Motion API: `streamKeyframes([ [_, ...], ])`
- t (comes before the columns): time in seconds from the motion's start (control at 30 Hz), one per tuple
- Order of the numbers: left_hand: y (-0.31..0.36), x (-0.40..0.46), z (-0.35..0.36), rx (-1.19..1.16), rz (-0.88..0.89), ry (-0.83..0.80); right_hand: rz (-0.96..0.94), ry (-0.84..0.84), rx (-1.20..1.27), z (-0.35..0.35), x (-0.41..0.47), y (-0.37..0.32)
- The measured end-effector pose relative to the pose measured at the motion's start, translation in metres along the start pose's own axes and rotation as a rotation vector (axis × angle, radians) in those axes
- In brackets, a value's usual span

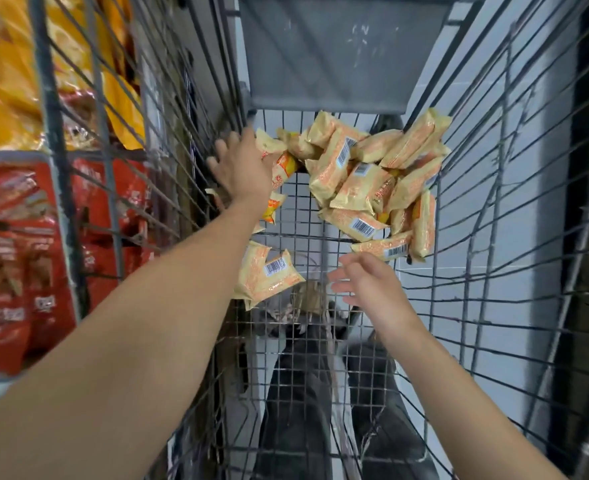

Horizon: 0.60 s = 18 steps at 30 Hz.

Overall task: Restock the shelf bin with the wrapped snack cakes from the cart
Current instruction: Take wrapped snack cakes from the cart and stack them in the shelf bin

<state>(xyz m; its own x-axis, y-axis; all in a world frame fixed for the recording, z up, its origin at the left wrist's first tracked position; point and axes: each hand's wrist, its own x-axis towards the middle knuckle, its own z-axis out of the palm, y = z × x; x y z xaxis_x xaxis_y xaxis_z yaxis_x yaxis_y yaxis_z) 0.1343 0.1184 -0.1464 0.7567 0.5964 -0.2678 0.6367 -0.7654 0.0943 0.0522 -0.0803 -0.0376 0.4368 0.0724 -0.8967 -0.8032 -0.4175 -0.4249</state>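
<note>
Both hands reach into the wire cart (493, 202), fingers spread and holding nothing. The left hand (242, 168) hovers over loose snack cakes (365, 181) heaped at the far end; the right hand (365, 282) nears 1 stray cake (268, 275). The wrappers look light, slippery and crushable, so pinch the sealed ends gently.

Open cart (493, 237) top; wire walls either side.
</note>
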Motion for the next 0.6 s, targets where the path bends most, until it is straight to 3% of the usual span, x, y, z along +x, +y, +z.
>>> streamKeyframes([
  [0.07,0.007,-0.021,-0.017,-0.328,-0.136,0.112,-0.016,0.008,0.029,-0.002,-0.001,-0.005],
  [0.13,0.02,-0.051,-0.039,-0.8,-0.318,0.118,-0.033,0.029,0.081,-0.002,-0.003,-0.01],
  [0.2,0.031,-0.087,-0.06,-1.238,-0.481,-0.044,-0.07,0.066,0.137,-0.002,-0.005,-0.012],
  [0.23,0.035,-0.103,-0.066,-1.328,-0.523,-0.165,-0.09,0.077,0.156,-0.002,-0.006,-0.013],
  [0.33,0.037,-0.148,-0.073,-1.425,-0.462,-0.519,-0.136,0.06,0.237,-0.007,-0.007,-0.011],
  [0.47,0.029,-0.177,-0.072,-1.481,-0.516,-0.781,-0.156,0.006,0.323,-0.015,-0.01,-0.004],
  [0.53,0.024,-0.176,-0.068,-1.446,-0.541,-0.828,-0.159,0.058,0.341,-0.016,-0.01,0.003],
  [0.6,0.02,-0.167,-0.06,-1.235,-0.472,-0.709,-0.131,0.136,0.398,-0.017,-0.009,0.008],
])
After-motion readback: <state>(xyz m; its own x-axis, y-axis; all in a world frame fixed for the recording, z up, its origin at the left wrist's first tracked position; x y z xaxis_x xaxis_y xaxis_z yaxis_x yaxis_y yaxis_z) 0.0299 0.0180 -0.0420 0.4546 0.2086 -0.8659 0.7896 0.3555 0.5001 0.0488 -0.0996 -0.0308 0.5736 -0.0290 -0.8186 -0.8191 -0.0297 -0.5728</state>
